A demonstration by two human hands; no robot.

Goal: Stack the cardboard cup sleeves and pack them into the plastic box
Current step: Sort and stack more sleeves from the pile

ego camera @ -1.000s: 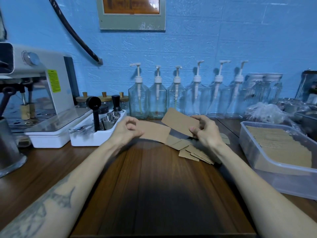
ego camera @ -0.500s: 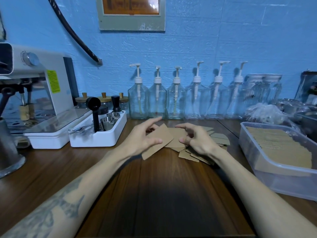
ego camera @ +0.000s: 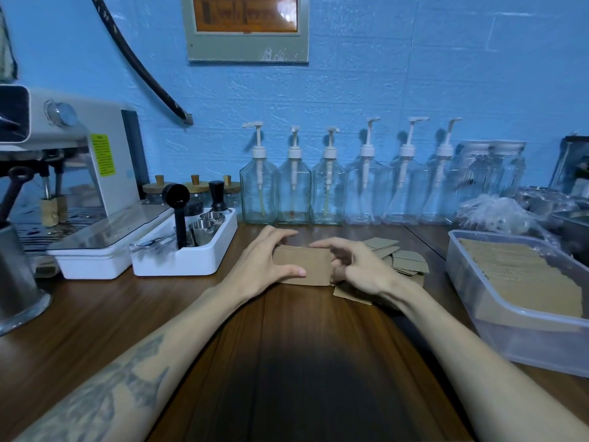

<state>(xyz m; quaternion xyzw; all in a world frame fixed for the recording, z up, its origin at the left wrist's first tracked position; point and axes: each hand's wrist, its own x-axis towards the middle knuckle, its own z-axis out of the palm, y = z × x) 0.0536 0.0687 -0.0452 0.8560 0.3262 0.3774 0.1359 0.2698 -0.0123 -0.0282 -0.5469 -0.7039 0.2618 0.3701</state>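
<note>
A flat brown cup sleeve (ego camera: 302, 266) is sitting on the wooden table (ego camera: 95, 314), right between the two hands. Its long side is running left to right, across the table. The left hand (ego camera: 264, 263) is holding its left end, with fingers curled over the top edge and the thumb along the bottom edge. The right hand (ego camera: 357, 266) is touching its right end with bent fingers. A messy pile of loose sleeves (ego camera: 404, 263) is lying just beside and under the right hand. The plastic box (ego camera: 478, 320) is standing further right, already holding many sleeves. Half a second ago the sleeve was tilted in the left hand; now it is lying straight, and both hands are closing in on it.
</note>
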